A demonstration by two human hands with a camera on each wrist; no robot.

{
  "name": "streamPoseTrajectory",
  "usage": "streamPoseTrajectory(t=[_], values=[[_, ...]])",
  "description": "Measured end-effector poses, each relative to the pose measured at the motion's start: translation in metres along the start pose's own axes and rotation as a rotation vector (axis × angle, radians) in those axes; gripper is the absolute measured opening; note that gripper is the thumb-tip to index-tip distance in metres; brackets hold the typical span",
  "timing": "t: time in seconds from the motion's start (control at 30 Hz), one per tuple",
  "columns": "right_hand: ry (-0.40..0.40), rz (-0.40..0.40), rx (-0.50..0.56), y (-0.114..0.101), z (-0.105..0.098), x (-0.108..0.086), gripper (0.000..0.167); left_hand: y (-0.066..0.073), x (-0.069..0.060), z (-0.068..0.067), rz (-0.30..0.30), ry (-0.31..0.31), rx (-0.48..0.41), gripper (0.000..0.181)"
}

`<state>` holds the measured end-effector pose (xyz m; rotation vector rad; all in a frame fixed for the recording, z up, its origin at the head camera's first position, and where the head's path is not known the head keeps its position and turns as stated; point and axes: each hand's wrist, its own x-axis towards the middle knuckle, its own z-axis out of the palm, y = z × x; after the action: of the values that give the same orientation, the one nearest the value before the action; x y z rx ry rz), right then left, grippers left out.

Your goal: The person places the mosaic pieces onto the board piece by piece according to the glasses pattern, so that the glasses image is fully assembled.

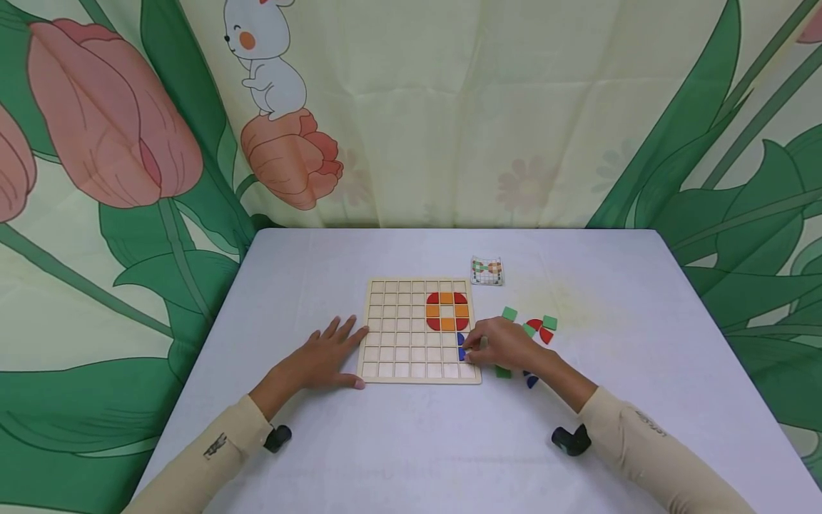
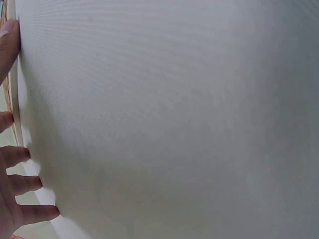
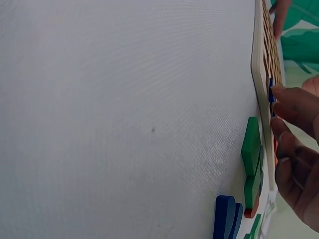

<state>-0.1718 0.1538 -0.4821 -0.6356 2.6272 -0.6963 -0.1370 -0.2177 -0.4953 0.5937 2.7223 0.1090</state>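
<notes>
A wooden grid board (image 1: 401, 357) lies on the table. In its right part, red quarter-round pieces (image 1: 433, 298) and orange squares (image 1: 446, 325) make a ring. Below that ring, near the right edge, sit two blue pieces (image 1: 461, 339). My right hand (image 1: 504, 343) pinches the lower blue piece (image 3: 271, 91) with thumb and fingertips at its cell; the fingers partly cover it. At the board's left edge my left hand (image 1: 324, 360) rests with fingers spread, thumb by the lower corner. Only its fingers (image 2: 37, 213) appear in the left wrist view.
Right of the board lie loose green squares (image 1: 510, 313), red pieces (image 1: 546, 335) and dark blue pieces (image 1: 531, 382), partly behind my right hand and forearm. A small pattern card (image 1: 487, 271) lies beyond the board's upper right corner. A printed curtain (image 1: 449, 143) hangs behind the white table (image 1: 411, 457).
</notes>
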Motion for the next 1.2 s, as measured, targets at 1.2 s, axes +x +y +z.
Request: streamPoseTrajectory(t=[1.2], values=[[0.135,-0.035,0.082,0.061,-0.014,-0.027,0.02,0.001,0.004,0.002,-0.021,-0.013,0.003,0.108]])
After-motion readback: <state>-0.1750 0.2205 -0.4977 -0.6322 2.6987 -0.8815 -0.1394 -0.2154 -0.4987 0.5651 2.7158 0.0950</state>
